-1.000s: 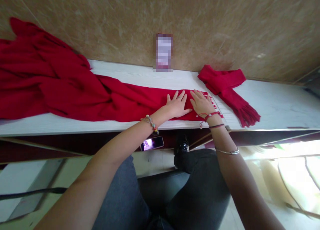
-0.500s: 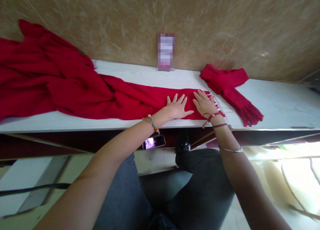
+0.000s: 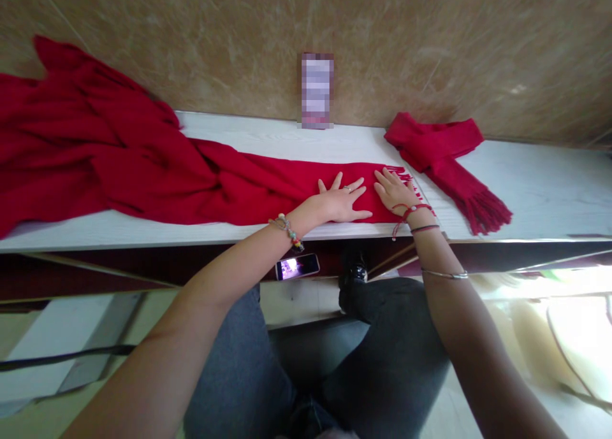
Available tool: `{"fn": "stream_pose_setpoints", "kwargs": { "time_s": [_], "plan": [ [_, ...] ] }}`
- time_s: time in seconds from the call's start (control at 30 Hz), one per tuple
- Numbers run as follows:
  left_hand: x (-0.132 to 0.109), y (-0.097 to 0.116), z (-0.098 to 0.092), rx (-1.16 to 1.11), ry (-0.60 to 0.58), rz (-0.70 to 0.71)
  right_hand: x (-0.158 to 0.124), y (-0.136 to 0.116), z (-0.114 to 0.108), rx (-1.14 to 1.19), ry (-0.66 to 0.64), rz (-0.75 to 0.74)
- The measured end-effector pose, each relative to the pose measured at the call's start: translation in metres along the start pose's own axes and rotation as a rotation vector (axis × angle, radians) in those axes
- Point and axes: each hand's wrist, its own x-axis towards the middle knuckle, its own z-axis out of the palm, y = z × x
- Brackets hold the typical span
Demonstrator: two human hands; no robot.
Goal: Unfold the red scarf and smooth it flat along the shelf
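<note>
A long red scarf (image 3: 268, 184) lies stretched along the white table (image 3: 526, 197), bunched into a big heap (image 3: 71, 146) at the left. My left hand (image 3: 342, 200) rests flat on the scarf near its fringed right end, fingers spread. My right hand (image 3: 396, 192) lies flat beside it on the same end, fingers apart, right at the fringe. Both hands press on the cloth and hold nothing.
A second red scarf (image 3: 444, 152), folded, with a fringe, lies at the back right of the table. A small blurred card (image 3: 317, 90) stands against the brown wall. A phone (image 3: 297, 266) with a lit screen sits below the table edge, above my knees.
Both hands have stayed flat on the scarf's right end, shifting only slightly. The view has drifted a little; the scarf lies much as before.
</note>
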Motion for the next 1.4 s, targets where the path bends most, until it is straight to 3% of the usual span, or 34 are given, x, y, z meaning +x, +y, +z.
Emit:
{"fn": "stream_pose_setpoints", "kwargs": {
  "time_s": [0.2,0.33,0.47,0.6,0.87,1.07,1.17,1.4],
  "plan": [
    [-0.002,0.004,-0.005,-0.003,-0.024,-0.019,-0.001,0.009,-0.003,-0.007,0.094,0.085],
    [0.003,0.002,-0.004,0.003,0.024,0.026,-0.004,0.006,-0.007,-0.006,0.167,0.029],
    [0.010,-0.002,-0.006,0.043,0.097,0.051,-0.005,-0.001,-0.003,0.016,0.100,-0.028],
    [0.015,-0.002,-0.012,0.053,0.082,0.023,-0.003,0.000,0.002,0.027,0.035,-0.006],
    [0.033,-0.007,-0.014,0.023,0.107,-0.002,0.010,0.004,-0.011,0.022,0.141,0.119],
    [0.039,-0.011,-0.007,0.017,0.038,-0.028,0.013,-0.008,-0.002,0.024,-0.026,0.083],
    [0.039,-0.012,-0.005,0.023,0.045,-0.028,0.011,-0.008,-0.002,0.047,-0.043,0.092],
    [0.024,-0.009,-0.015,0.074,0.083,-0.061,0.007,-0.021,-0.012,-0.019,0.118,0.056]
  ]
}}
